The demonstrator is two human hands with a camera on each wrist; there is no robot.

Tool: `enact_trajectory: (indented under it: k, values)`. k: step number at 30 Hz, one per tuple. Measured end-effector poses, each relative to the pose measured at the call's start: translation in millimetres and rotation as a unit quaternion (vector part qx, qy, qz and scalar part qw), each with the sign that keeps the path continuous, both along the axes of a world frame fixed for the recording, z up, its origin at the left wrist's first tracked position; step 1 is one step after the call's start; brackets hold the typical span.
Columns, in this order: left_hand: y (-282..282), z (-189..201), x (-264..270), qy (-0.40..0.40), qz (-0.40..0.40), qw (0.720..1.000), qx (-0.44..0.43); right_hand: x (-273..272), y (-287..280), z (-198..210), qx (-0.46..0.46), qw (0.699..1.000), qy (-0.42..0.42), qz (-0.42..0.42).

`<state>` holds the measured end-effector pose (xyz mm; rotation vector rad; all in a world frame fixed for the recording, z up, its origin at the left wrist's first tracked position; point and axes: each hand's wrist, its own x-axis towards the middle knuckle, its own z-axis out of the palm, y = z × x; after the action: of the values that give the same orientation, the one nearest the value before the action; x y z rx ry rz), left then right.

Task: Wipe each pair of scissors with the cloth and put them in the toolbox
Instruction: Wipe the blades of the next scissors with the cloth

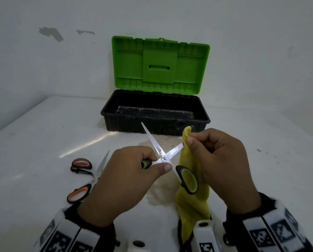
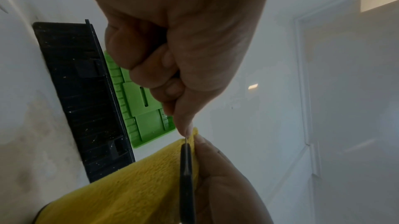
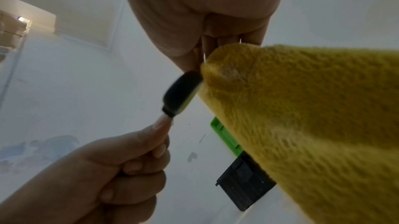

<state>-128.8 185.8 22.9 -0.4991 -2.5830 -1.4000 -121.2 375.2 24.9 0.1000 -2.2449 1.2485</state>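
1. We are gripping one handle of the green scissors (image 1: 163, 157) in our left hand (image 1: 126, 180), fingers curled tight, so the blades are spreading wide for cleaning.
2. Our right hand (image 1: 223, 166) is pinching the yellow cloth (image 1: 190, 202) round one blade, ready to be drawn along it.
3. The orange scissors (image 1: 87, 177) are lying on the tabletop (image 1: 33, 142) to the left, waiting.
4. The toolbox (image 1: 155, 113) is standing open just behind, probably so that we can drop the wiped scissors straight in.

green-handled scissors (image 1: 163, 157): blades spread, held above surface, 1 blade tip in cloth | yellow cloth (image 1: 190, 179): hanging, pinched round blade | orange-handled scissors (image 1: 86, 177): flat on surface, left | toolbox (image 1: 155, 113): black, green lid up
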Motion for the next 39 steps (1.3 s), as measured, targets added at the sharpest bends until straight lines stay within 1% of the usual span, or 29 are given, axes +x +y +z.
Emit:
enact_trajectory:
  k: [4,7,12,15,17,19,21,23,28,30,34,37,39]
  values:
    - [-3.8,-3.2,-1.7,-0.002,0.002,1.000,-0.012,5.9,-6.1,-4.3,0.015,1.000,-0.002,0.023]
    - [-3.3,-0.9,-0.1,-0.001,-0.005,1.000,-0.016,1.1,-1.6,-3.2,-0.019,1.000,-0.015,0.015]
    - [-4.6,-4.9,-1.9,-0.007,0.005,1.000,-0.004,-10.9,14.7,-1.3,-0.090,0.994,-0.018,-0.060]
    - [-6.7,-9.9,-3.7,-0.015,0.014,1.000,0.007,-2.5,14.6,1.3,-0.129,0.991,-0.026,-0.030]
    - [-6.1,-12.2,-4.9,-0.012,0.019,1.000,0.000,7.1,6.1,0.6,-0.111,0.993,-0.026,0.001]
    - [-4.3,-13.3,-5.7,-0.015,0.018,1.000,-0.002,12.3,-3.5,-2.9,-0.072,0.997,-0.020,0.013]
    - [-2.0,-13.0,-4.4,-0.015,0.012,1.000,-0.023,13.4,-11.1,-9.0,-0.011,1.000,-0.023,-0.002]
    - [-0.6,-11.9,-1.6,-0.004,0.010,0.999,-0.043,12.9,-14.8,-13.2,0.026,0.999,-0.028,-0.024]
    - [-0.3,-12.8,0.6,0.019,0.019,0.999,-0.031,-0.3,-2.4,-10.4,0.013,0.996,-0.016,-0.081]
    - [0.9,-12.7,1.2,0.024,0.022,0.999,-0.027,-1.8,-0.8,-8.9,0.001,0.996,-0.022,-0.081]
    - [-0.6,-11.2,1.1,0.029,0.016,0.999,-0.039,6.1,-11.1,-11.4,0.007,0.998,-0.031,-0.049]
    - [0.3,-10.9,1.5,0.037,0.007,0.998,-0.050,-1.1,-3.6,-10.4,-0.003,0.997,-0.037,-0.069]
    - [1.4,-10.3,3.1,0.032,0.010,0.999,-0.043,-8.2,5.5,-7.2,-0.026,0.996,-0.038,-0.083]
